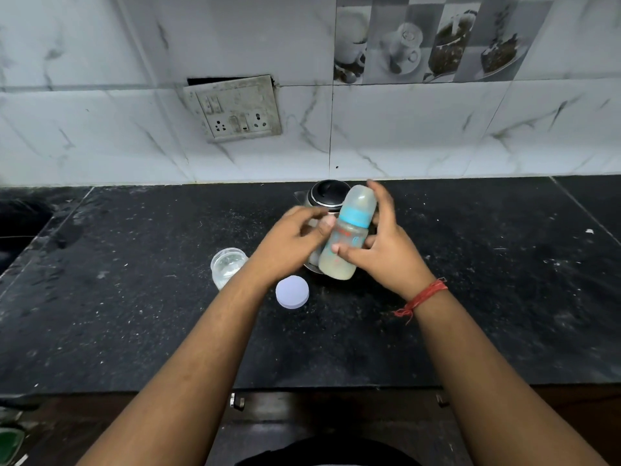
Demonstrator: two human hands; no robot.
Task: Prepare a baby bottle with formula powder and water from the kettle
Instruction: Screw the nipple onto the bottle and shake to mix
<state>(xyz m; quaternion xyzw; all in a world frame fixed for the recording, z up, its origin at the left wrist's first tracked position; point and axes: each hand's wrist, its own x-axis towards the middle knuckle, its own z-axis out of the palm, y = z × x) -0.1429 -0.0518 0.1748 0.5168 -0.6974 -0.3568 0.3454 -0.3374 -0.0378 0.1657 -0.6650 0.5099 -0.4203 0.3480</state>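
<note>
A baby bottle (347, 235) with a blue collar and a clear cap is held tilted above the black counter, filled with cloudy pale liquid. My right hand (386, 243) grips it, thumb across the body and forefinger up along the cap. My left hand (292, 240) is just left of the bottle, blurred, its fingers loosely curled near the bottle's side and holding nothing that I can make out. Behind the bottle stands the kettle (327, 196) with its black lid, mostly hidden by hands and bottle.
A small clear jar (226, 265) stands open left of my left wrist, its white lid (292, 292) lying flat on the counter (134, 297) beside it. A switchboard (233, 107) hangs on the tiled wall. The counter's front edge runs below my forearms.
</note>
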